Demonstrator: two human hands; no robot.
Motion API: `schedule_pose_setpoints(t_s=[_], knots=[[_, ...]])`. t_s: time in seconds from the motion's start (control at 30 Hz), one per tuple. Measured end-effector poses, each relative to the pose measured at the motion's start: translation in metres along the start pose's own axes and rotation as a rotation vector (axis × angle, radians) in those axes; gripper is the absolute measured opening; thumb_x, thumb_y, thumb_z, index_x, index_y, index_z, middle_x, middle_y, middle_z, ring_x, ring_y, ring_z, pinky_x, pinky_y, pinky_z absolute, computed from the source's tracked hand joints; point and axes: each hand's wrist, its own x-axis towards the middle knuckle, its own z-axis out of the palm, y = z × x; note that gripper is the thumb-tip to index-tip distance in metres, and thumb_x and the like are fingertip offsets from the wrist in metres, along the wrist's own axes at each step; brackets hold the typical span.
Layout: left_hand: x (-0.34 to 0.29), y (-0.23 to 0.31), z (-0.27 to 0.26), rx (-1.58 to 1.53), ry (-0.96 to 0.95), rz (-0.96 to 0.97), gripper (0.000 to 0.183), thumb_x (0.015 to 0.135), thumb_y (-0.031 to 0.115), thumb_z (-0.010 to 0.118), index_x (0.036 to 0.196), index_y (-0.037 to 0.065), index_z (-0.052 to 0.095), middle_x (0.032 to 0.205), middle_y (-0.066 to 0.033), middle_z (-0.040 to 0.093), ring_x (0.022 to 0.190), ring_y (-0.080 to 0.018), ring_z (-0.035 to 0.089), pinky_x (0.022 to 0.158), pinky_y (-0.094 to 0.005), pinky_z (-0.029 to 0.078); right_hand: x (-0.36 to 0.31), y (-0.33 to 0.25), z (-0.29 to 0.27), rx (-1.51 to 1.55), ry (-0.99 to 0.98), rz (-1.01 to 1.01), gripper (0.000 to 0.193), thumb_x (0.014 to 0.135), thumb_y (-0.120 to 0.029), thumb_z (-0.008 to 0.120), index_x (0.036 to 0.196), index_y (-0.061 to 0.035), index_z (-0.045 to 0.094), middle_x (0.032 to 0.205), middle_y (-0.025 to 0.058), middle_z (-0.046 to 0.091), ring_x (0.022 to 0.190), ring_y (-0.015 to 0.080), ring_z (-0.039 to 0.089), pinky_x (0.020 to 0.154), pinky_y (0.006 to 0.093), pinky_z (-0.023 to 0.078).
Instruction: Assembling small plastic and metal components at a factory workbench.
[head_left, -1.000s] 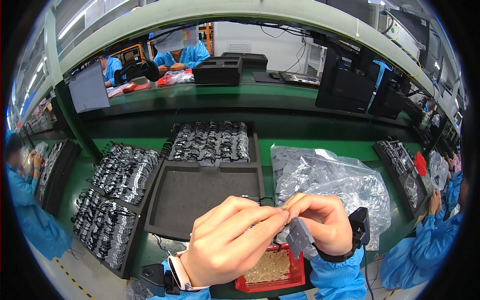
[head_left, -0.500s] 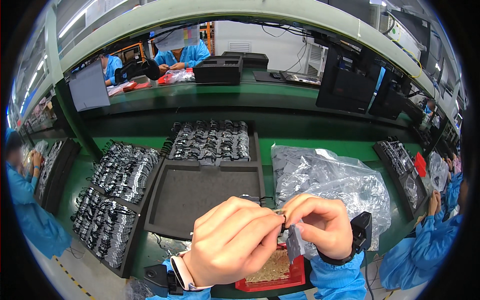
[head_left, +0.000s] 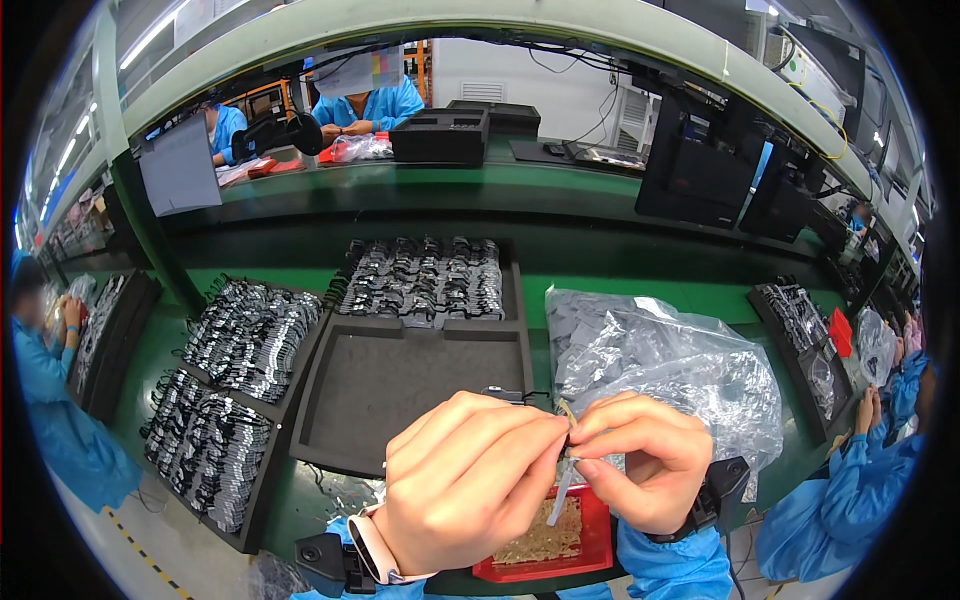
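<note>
My left hand (head_left: 470,470) and my right hand (head_left: 645,455) meet above a red tray, fingertips pinched close together. From my right fingers a thin pale grey piece (head_left: 558,503) hangs down, seen nearly edge-on. Between the fingertips a small dark part shows, and a narrow yellowish strip (head_left: 568,411) sticks up there. What my left fingers grip is mostly hidden behind them. Below, the red tray (head_left: 600,545) holds many small brass-coloured pieces. A clear plastic bag (head_left: 690,370) of flat grey pieces lies beyond my right hand.
A black foam tray (head_left: 420,375) with a bare recess lies ahead, its far section full of metal parts with black cables. Another full tray (head_left: 225,400) stands left. Co-workers in blue sit left, right and across the bench. Dark monitors (head_left: 700,165) hang at the upper right.
The grey piece at my right fingers has turned from showing its broad face to nearly edge-on. The yellowish strip now stands up more visibly between the fingertips. Both hands stay in nearly the same place.
</note>
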Motion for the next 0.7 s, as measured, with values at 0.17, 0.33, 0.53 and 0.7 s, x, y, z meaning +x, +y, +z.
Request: schedule_pose_setpoints(t_s=[0.17, 0.33, 0.53, 0.7], knots=[[0.0, -0.002, 0.0, -0.03, -0.029, -0.034, 0.02, 0.058, -0.008, 0.067, 0.075, 0.001, 0.066, 0.071, -0.008, 0.063, 0.062, -0.021, 0.061, 0.054, -0.0269, 0.048, 0.0, 0.005, 0.002, -0.052, 0.036, -0.043, 0.016, 0.063, 0.007, 0.068, 0.078, 0.0024, 0.064, 0.083, 0.0134, 0.064, 0.076, 0.0238, 0.063, 0.067, 0.0302, 0.051], [0.0, 0.0, -0.002, -0.081, -0.049, -0.071, 0.017, 0.059, -0.007, 0.067, 0.074, 0.001, 0.066, 0.07, -0.0082, 0.064, 0.062, -0.0208, 0.061, 0.055, -0.0269, 0.048, 0.0, -0.002, 0.003, -0.177, 0.034, -0.147, 0.018, 0.061, 0.007, 0.068, 0.077, 0.0022, 0.064, 0.082, 0.0126, 0.064, 0.075, 0.024, 0.063, 0.068, 0.0318, 0.051], [0.001, -0.004, -0.005, -0.105, -0.103, -0.04, 0.013, 0.063, -0.005, 0.067, 0.074, -0.001, 0.062, 0.068, -0.008, 0.06, 0.061, -0.021, 0.059, 0.054, -0.028, 0.048, 0.0, -0.003, 0.004, -0.352, -0.015, -0.27, 0.019, 0.058, 0.007, 0.07, 0.076, 0.0021, 0.062, 0.08, 0.0111, 0.063, 0.074, 0.0234, 0.063, 0.069, 0.0328, 0.05], [0.003, -0.003, -0.01, -0.146, -0.138, -0.119, 0.014, 0.062, -0.005, 0.065, 0.074, 0.0, 0.062, 0.069, -0.008, 0.061, 0.062, -0.0208, 0.06, 0.055, -0.0275, 0.048, 0.002, -0.004, 0.0, -0.212, -0.048, -0.152, 0.018, 0.06, 0.007, 0.069, 0.077, 0.0015, 0.063, 0.082, 0.0124, 0.064, 0.075, 0.0245, 0.063, 0.069, 0.0332, 0.05]])
